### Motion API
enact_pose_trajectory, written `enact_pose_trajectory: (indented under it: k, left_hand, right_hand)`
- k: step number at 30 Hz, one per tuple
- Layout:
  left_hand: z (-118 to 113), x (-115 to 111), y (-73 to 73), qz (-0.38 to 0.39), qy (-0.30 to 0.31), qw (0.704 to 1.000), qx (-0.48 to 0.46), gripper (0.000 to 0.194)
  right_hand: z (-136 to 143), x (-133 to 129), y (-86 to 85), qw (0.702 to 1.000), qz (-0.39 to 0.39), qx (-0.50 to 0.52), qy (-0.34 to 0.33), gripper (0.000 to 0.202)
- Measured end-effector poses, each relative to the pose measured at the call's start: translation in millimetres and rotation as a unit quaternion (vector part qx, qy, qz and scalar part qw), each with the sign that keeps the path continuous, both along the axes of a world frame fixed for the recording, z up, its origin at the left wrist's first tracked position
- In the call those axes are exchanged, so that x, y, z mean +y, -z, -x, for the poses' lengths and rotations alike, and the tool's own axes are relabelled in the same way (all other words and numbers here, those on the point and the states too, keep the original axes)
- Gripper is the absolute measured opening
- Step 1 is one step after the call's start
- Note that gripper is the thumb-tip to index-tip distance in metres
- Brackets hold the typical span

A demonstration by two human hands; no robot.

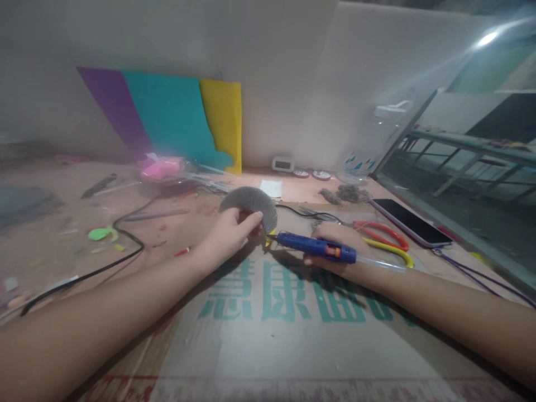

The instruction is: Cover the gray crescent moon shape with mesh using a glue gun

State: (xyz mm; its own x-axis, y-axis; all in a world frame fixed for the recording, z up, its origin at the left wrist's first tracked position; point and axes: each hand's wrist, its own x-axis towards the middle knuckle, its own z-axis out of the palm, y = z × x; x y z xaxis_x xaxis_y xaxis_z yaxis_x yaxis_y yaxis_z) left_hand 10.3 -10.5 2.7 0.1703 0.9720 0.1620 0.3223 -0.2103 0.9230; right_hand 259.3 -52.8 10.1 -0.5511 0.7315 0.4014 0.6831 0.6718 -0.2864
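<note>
My left hand (238,229) pinches a grey, ridged, curved piece (253,200) between thumb and fingers, above the printed cardboard. A small yellow bit (270,238) shows at its lower right end. In my right hand (335,245) is a blue hot glue gun (310,245) with an orange part on its body. A clear glue stick (381,263) sticks out of its back end. The gun's nozzle points left and meets or nearly meets the yellow bit; whether they touch I cannot tell. Fingers of the right hand are partly hidden behind the gun.
Scissors with red and yellow handles (387,237) and a phone (412,222) lie to the right. A clear bottle (364,148) and grey yarn (352,194) are behind. A black cord (134,245) crosses the left side. Coloured sheets (167,117) lean on the wall.
</note>
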Motion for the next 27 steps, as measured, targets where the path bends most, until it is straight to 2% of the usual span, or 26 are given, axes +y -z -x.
enact_pose_trajectory:
  k: [8, 14, 20, 27]
  left_hand:
    - [-0.9, -0.3, -0.7, 0.007, -0.001, 1.000, -0.013, 0.035]
    - [-0.4, 0.5, -0.4, -0.004, 0.010, 1.000, -0.013, 0.035]
    - [0.3, 2.1, 2.8, -0.002, 0.009, 1.000, -0.013, 0.034]
    - [0.1, 2.0, 3.8, 0.005, 0.005, 1.000, -0.013, 0.033]
  right_hand:
    - [-1.7, 0.4, 0.6, 0.995, -0.008, 0.063, -0.072, 0.029]
    - [-1.9, 2.8, 5.2, 0.997, -0.032, 0.053, -0.045, 0.030]
    - [-3.0, 6.8, 7.7, 0.994, -0.043, 0.049, -0.089, 0.026]
    - [-5.4, 5.3, 7.8, 0.997, -0.048, 0.033, -0.041, 0.033]
